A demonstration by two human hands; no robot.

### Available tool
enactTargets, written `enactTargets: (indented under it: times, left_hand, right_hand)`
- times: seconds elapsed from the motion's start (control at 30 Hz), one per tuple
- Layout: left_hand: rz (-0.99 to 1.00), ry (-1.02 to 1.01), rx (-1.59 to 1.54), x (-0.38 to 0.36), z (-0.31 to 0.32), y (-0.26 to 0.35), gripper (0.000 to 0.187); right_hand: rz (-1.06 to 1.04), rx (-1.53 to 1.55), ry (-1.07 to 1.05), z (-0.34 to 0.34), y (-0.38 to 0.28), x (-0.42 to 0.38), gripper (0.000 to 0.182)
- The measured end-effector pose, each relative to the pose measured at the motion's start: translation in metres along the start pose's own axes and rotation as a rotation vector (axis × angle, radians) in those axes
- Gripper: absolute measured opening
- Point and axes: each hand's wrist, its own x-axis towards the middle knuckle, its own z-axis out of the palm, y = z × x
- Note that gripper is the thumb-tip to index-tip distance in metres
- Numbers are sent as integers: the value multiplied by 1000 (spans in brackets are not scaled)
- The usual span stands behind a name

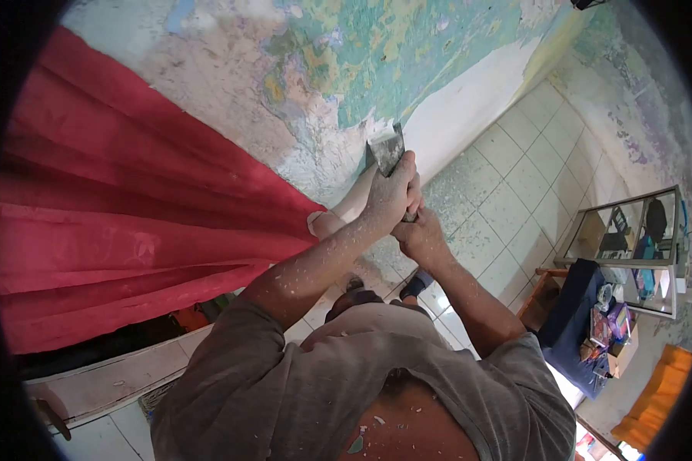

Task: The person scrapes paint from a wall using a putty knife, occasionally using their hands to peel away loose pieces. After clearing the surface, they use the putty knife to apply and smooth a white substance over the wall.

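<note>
My left hand (393, 190) is closed around a paint scraper (387, 151), close behind its broad, dusty metal blade. My right hand (423, 237) is closed lower down, at the handle's end, most of which the fingers hide. The blade's edge is up against the wall (407, 61), or very near it; contact is hard to make out. Green, yellow and pinkish old paint layers show on the wall in patches, with a smooth white area (469, 100) below and rough bare plaster beside the blade. Paint flakes speckle both forearms and my shirt (284, 392).
A red curtain (154, 207) hangs at the left. Paint chips litter the tiled floor (507, 192). At the right stand a glass display case (627, 238) and a dark cloth-covered surface (569, 315) bearing small items. An orange cloth (657, 399) hangs at the lower right.
</note>
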Motion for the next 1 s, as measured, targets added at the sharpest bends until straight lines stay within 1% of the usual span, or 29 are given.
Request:
enactTargets:
  times: [0.07,0.1,0.17,0.2,0.27,0.3,0.33,0.4,0.43,0.5,0.53,0.57,0.6,0.63,0.67,0.7,0.73,0.77,0.8,0.83,0.87,0.9,0.93,0.97,1.0]
  left_hand:
    - [28,20,-61,-4,4,-2,41]
    - [18,17,-63,-12,4,-11,41]
    - [-59,46,-42,-27,-1,-31,43]
    - [-51,46,-39,-28,-3,-33,43]
    - [-123,81,-13,-30,0,-23,41]
    - [-106,112,-64,-13,-2,-16,41]
    - [-20,22,31,3,2,7,41]
    - [18,-45,70,18,19,40,41]
    - [24,-45,72,18,22,39,41]
    - [41,-27,55,16,26,31,39]
    - [41,-26,55,6,25,17,39]
    - [-15,31,40,-10,21,-5,43]
    - [-71,87,25,-19,16,-21,47]
    - [-70,87,25,-22,12,-29,47]
    - [-73,118,21,-23,10,-33,46]
    - [-80,149,16,-24,7,-38,45]
    - [-93,101,24,-12,4,-24,43]
    - [-104,56,32,8,4,1,41]
    - [-74,-33,27,20,16,33,41]
    - [7,-122,135,28,27,63,41]
    - [14,-123,136,31,36,79,41]
    - [79,-145,146,32,43,89,40]
    - [139,-164,156,31,45,92,40]
    - [86,-166,161,30,37,82,39]
    - [53,-139,88,25,28,59,39]
  right_hand:
    - [164,-13,-1,-3,-22,-13,44]
    - [173,-10,4,0,-11,-20,44]
    - [13,67,108,10,25,-25,30]
    - [5,66,106,16,38,-18,30]
    - [-551,-78,371,27,29,-12,36]
    - [-316,-176,132,8,23,-7,37]
    - [-310,-174,128,2,4,0,37]
    - [-17,229,46,-5,-28,14,32]
    - [-39,283,89,-8,-41,8,24]
    - [-31,252,107,-9,-34,-2,23]
    - [-22,223,124,-10,-26,-9,23]
    - [2,148,118,-7,-9,-18,26]
    - [1,149,117,6,25,-19,26]
    - [-130,261,184,24,66,-14,24]
    - [-263,372,251,32,60,-14,21]
    - [-476,-52,259,16,55,-17,16]
    - [-471,-50,259,8,25,-12,16]
    - [-245,59,209,2,-4,-1,12]
    - [-29,164,157,-4,-31,10,9]
    - [-101,215,143,-12,-53,16,13]
    - [-170,264,130,-18,-69,18,17]
    - [-176,385,99,-20,-79,18,18]
    - [-173,384,98,-21,-75,15,18]
    - [-135,340,69,-22,-67,11,20]
    - [-95,299,39,-21,-55,7,21]
